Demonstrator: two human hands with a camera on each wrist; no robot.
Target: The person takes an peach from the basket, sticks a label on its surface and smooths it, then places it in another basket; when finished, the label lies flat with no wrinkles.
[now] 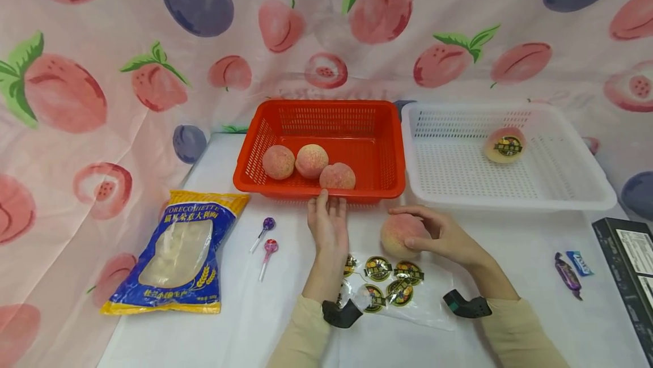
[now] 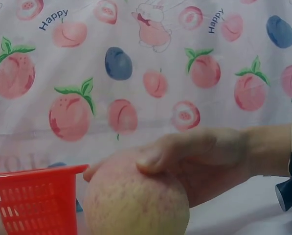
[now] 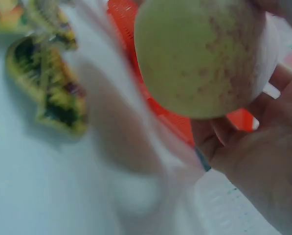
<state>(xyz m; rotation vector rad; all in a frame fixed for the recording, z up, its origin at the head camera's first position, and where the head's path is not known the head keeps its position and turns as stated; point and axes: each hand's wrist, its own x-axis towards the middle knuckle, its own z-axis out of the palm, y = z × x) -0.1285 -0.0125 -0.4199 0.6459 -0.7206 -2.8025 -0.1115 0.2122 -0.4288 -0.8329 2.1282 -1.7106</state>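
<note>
Over the far edge of a clear plastic sheet (image 1: 425, 307), one pink-and-cream peach (image 1: 403, 236), right out mid-table! Across the sheet, round black-and-gold stickers (image 1: 378, 269). Just beyond, two baskets side by side along the back edge of the table (image 1: 265, 328): three peaches (image 1: 312, 161) towards the front of the red basket (image 1: 374, 161), and in the white basket (image 1: 444, 178) a labelled peach (image 1: 504, 152). Over to the left wrist view, and there on the fruit-print cloth (image 1: 326, 11), the word "Happy", unseen from the head. From the right wrist, pale, red-speckled skin in close-up, stickers blurred behind. Out by the table's left edge, a blue-and-yellow pasta bag (image 1: 176, 254); inward from there, two lollipops (image 1: 271, 246). Off to the right, two wrapped sweets (image 1: 568, 277), then a black box (image 1: 630, 266) towards the right edge. Good room between sweets and right wrist, tighter between peach and baskets. Right hand (image 1: 444, 235): clamped on the peach, thumb nearer, fingers along the far side. Left hand (image 1: 329, 226): palm showing, fingers relaxed and unclenched, tips right by the red basket's front rim, contact impossible to tell.
</note>
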